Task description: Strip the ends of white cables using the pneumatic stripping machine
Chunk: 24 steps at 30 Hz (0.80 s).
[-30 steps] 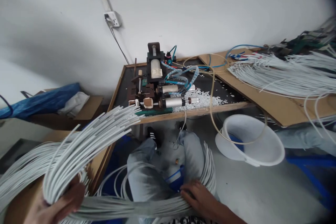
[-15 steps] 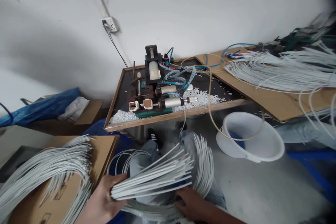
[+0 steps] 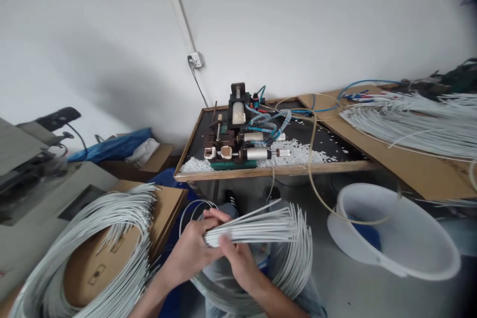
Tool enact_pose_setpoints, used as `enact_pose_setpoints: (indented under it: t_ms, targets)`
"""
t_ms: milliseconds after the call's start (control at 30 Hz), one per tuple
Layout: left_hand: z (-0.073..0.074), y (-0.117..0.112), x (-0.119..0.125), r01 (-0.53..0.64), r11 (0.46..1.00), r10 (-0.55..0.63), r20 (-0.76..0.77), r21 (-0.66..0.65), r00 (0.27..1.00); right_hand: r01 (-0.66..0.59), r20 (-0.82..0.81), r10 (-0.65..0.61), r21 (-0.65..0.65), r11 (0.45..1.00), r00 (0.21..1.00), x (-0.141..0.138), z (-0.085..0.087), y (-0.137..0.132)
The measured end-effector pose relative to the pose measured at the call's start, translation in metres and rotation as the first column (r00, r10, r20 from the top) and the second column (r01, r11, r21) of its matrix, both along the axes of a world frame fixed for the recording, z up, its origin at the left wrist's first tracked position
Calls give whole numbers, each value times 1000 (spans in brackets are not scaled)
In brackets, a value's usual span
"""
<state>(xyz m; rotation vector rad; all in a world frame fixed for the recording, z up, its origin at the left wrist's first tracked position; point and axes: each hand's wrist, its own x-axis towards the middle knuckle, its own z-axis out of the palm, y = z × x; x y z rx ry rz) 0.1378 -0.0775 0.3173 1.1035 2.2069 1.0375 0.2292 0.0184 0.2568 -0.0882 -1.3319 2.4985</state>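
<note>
A thick bundle of white wires [image 3: 257, 229] lies coiled over my lap, its cut ends fanned toward the right. My left hand [image 3: 196, 243] is wrapped round the bundle near its left side. Just to the right, my right hand [image 3: 236, 256] grips the same wires from below, thumb on the front, its other fingers partly hidden behind them. Beyond the hands, a pneumatic machine [image 3: 238, 131] with cylinders and blue hoses stands on a wood-edged bench [image 3: 276, 173], white clippings scattered round its base.
On cardboard at the left lies another coil of white wires [image 3: 89, 223]. More wires [image 3: 413, 121] cover a cardboard sheet [image 3: 383, 159] at the right. A white tub [image 3: 421, 238] stands on the floor at right, a yellowish hose [image 3: 312, 159] looping over it. A grey machine [image 3: 22, 179] is far left.
My right hand has come up from the lower part of the coil and now grips the wires beside my left. The fanned ends are gathered closer together. The view has shifted left.
</note>
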Motion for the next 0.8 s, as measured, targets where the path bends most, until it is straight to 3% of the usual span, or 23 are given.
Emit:
enact_pose_setpoints:
  t_ms: [233, 500, 667, 800]
  targets:
    - [12, 4, 4, 9, 985, -19, 58, 170, 998, 91, -9, -93, -131, 987, 996, -14, 19, 12]
    - [-6, 16, 5, -187, 956, 215, -105, 227, 971, 180, 56, -173, -153, 972, 983, -32, 27, 17]
    - [-2, 27, 3, -289, 925, 323, -111, 248, 940, 194, 41, -191, -315, 929, 981, -43, 38, 22]
    - [1, 30, 6, -296, 917, 344, -158, 267, 925, 176, 83, -156, -345, 922, 984, -36, 47, 22]
